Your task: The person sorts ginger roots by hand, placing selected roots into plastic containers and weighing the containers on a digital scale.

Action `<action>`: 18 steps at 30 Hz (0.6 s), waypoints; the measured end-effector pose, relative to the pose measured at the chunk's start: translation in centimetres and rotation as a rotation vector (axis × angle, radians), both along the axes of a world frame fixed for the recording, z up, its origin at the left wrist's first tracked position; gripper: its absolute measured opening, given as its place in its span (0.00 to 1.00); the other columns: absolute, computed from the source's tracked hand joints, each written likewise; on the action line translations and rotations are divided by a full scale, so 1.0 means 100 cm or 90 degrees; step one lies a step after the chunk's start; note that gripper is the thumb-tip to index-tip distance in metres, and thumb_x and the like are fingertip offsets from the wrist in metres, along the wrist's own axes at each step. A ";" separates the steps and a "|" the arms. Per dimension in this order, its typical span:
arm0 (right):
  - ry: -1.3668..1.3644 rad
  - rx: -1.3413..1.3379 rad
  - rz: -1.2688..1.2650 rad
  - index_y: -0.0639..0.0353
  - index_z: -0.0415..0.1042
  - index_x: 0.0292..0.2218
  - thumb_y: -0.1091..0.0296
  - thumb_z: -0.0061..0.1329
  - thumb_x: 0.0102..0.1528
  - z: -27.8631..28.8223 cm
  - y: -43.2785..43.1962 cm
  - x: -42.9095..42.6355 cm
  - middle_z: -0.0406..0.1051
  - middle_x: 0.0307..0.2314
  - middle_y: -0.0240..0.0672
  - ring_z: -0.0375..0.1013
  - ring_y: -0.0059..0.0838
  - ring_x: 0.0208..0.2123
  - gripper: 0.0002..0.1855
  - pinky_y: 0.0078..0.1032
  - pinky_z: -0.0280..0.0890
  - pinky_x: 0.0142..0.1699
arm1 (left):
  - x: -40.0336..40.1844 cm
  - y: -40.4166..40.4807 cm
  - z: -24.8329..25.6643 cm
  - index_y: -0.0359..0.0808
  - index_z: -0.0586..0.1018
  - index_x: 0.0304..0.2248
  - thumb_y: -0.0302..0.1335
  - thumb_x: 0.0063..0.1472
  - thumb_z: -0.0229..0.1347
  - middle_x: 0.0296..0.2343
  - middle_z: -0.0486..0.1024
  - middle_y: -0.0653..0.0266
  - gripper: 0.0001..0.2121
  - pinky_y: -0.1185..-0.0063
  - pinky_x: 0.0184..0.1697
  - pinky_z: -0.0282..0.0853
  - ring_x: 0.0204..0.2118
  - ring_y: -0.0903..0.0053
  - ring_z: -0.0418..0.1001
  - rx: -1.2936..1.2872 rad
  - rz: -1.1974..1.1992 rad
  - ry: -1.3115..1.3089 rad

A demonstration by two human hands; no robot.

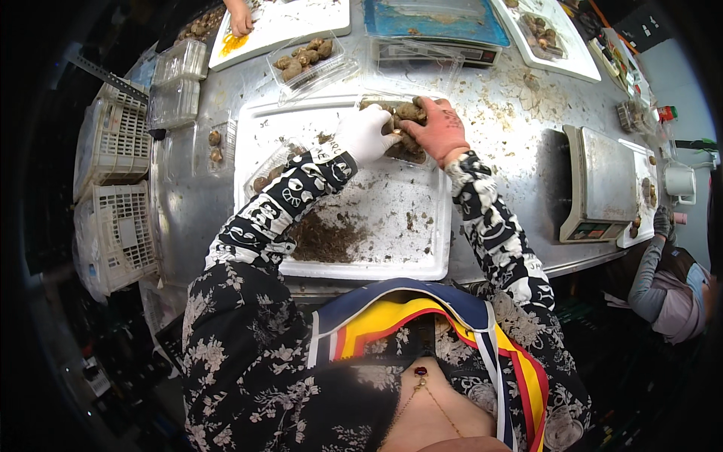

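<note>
My left hand [364, 133], in a white glove, reaches into a clear plastic clamshell container [421, 163] near the far edge of a white foam tray [395, 220]. Its thumb and fingers close around a brown tuber, mostly hidden by the glove. Opposite it, my right hand [441, 129] wears a salmon-coloured glove and grips a knobbly tuber, possibly taro [411, 112]. More tubers [408, 150] lie under and between the hands. Beneath my left forearm, a second clear container [277, 152] with small tubers [262, 183] is partly covered. Loose soil [327, 237] is heaped at the tray's near side.
Ahead stand an open container of tubers [305, 59] and a blue-topped scale [435, 22]. Stacked clear containers [178, 85] and white plastic crates [121, 231] are at left. Another scale [607, 175] is at right. Other people's hands [241, 20] work at the table's edges.
</note>
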State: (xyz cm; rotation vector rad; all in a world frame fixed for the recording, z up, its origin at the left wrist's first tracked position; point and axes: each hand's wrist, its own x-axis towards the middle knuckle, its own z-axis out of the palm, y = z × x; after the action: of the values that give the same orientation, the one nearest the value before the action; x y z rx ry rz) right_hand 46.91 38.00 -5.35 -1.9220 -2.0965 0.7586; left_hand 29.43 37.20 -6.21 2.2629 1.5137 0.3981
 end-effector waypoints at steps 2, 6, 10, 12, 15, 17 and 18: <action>-0.014 0.060 -0.018 0.60 0.65 0.46 0.47 0.48 0.49 -0.016 0.006 0.000 0.67 0.42 0.47 0.67 0.43 0.43 0.30 0.32 0.62 0.47 | -0.001 -0.007 0.000 0.36 0.77 0.24 0.36 0.42 0.64 0.24 0.71 0.61 0.13 0.75 0.33 0.67 0.29 0.68 0.71 -0.012 -0.029 -0.095; 0.055 -0.028 -0.081 0.58 0.69 0.40 0.46 0.43 0.51 -0.011 0.013 -0.003 0.71 0.32 0.47 0.71 0.42 0.37 0.24 0.33 0.64 0.43 | -0.011 -0.014 0.008 0.35 0.75 0.25 0.34 0.39 0.65 0.24 0.70 0.60 0.15 0.73 0.34 0.67 0.30 0.66 0.71 0.009 -0.057 -0.009; -0.161 -0.050 -0.005 0.56 0.70 0.36 0.46 0.33 0.57 -0.001 0.014 -0.003 0.72 0.29 0.46 0.71 0.46 0.34 0.23 0.37 0.64 0.39 | -0.004 -0.014 0.008 0.35 0.75 0.28 0.33 0.38 0.65 0.25 0.69 0.59 0.17 0.72 0.34 0.66 0.30 0.65 0.70 0.028 -0.055 0.010; -0.144 0.001 -0.035 0.55 0.70 0.36 0.46 0.33 0.57 0.003 0.012 -0.001 0.72 0.28 0.46 0.71 0.46 0.33 0.23 0.39 0.64 0.39 | -0.006 -0.017 0.015 0.33 0.75 0.31 0.35 0.42 0.63 0.31 0.70 0.55 0.17 0.72 0.39 0.67 0.36 0.64 0.70 -0.042 -0.059 0.042; 0.080 0.014 -0.136 0.59 0.71 0.39 0.46 0.39 0.55 -0.010 0.000 0.027 0.73 0.30 0.45 0.72 0.41 0.34 0.25 0.32 0.64 0.41 | -0.017 -0.008 0.024 0.33 0.76 0.31 0.35 0.47 0.60 0.31 0.71 0.56 0.15 0.73 0.41 0.66 0.37 0.65 0.70 -0.166 0.085 -0.100; 0.205 -0.060 -0.198 0.64 0.69 0.41 0.46 0.41 0.53 -0.014 -0.009 0.050 0.72 0.34 0.47 0.71 0.41 0.38 0.27 0.31 0.63 0.45 | -0.033 0.007 0.018 0.33 0.77 0.32 0.35 0.51 0.57 0.30 0.73 0.54 0.14 0.73 0.41 0.67 0.36 0.65 0.72 -0.219 0.250 -0.250; 0.176 -0.057 -0.178 0.68 0.67 0.42 0.49 0.44 0.52 -0.005 -0.018 0.055 0.73 0.32 0.48 0.73 0.37 0.35 0.28 0.29 0.64 0.43 | -0.043 0.017 0.012 0.33 0.77 0.32 0.36 0.53 0.55 0.29 0.74 0.53 0.14 0.73 0.40 0.67 0.35 0.64 0.73 -0.161 0.287 -0.282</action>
State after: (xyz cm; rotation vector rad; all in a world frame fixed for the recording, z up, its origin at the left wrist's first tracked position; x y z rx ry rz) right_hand 52.38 36.17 -5.85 -1.9677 -1.6192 1.0004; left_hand 25.12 38.89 -5.00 1.5050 1.7010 0.7311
